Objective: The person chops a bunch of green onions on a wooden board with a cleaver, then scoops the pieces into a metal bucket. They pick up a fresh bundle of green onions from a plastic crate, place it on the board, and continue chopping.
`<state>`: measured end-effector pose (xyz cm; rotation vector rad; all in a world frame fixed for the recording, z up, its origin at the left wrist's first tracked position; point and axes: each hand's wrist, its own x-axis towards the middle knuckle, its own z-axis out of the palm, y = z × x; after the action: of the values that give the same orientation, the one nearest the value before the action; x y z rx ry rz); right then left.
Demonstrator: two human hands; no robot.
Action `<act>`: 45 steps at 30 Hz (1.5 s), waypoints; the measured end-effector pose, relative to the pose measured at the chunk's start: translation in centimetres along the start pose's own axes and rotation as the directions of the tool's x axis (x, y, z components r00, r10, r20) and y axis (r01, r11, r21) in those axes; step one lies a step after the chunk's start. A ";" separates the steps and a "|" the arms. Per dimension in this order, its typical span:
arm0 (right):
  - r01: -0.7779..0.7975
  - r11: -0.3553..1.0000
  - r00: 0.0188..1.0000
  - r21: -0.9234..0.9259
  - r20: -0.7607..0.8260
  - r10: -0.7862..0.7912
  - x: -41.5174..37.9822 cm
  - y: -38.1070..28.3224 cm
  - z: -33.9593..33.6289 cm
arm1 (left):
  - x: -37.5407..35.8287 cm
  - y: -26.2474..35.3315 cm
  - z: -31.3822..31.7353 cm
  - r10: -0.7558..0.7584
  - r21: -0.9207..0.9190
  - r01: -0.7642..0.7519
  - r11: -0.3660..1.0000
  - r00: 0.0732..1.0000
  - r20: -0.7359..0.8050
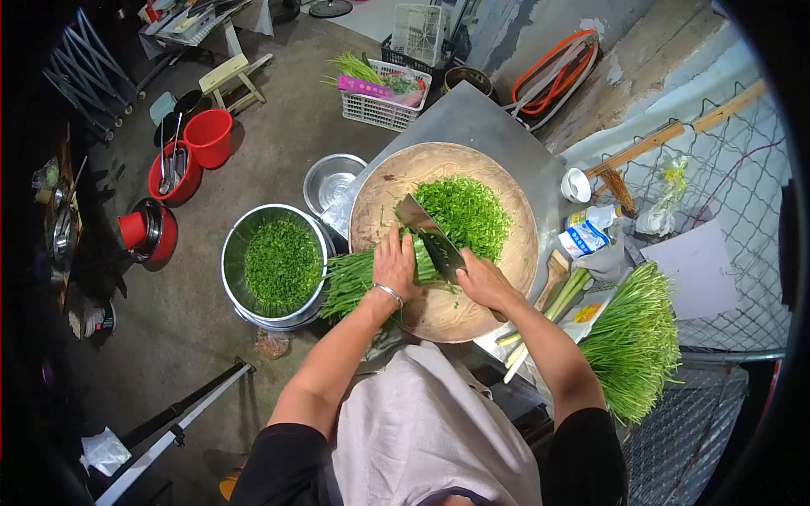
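Concrete floor (278, 76) surrounds a metal desk (502, 126) bearing a round wooden board (439, 319); a steel pot (229, 291) of minced greens (283, 263) stands beside it, a thick bundle (639, 341) near the right arm (548, 341). Palm down, the left hand (396, 263) presses long greens (350, 278) to the board, fingers nearly together; the right hand (486, 280) has fingers wrapped around a knife (430, 236), blade against the chopped pile (468, 215).
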<state>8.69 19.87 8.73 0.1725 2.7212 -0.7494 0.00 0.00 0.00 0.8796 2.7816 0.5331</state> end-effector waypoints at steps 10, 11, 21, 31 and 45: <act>-0.042 0.999 0.999 0.024 -0.019 0.042 -4.1 -4.0 -4.6 | 1.3 0.7 -1.9 -0.190 -0.070 0.187 0.980 0.980 -0.051; -0.065 0.998 0.998 0.020 -0.015 0.066 -5.0 -5.0 -5.6 | 1.1 0.9 -1.7 -0.192 -0.073 0.188 0.979 0.979 -0.062; -0.066 0.997 0.994 -0.030 0.090 0.068 -5.8 -5.4 -5.0 | 1.3 1.0 -1.1 -0.183 -0.015 0.183 0.983 0.978 -0.097; -0.016 0.994 0.995 0.111 0.096 0.006 0.2 -3.2 -1.1 | 3.0 -0.3 6.0 -0.118 0.235 0.226 0.945 0.909 -0.400; -0.057 0.994 0.998 0.096 -0.027 0.059 -4.4 -6.1 -4.2 | -0.9 0.3 -2.7 -0.149 0.058 0.151 0.987 0.988 -0.038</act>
<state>10.57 16.73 16.53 0.2850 2.6972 -0.8664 0.12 -1.02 2.71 0.6706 2.8781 0.4440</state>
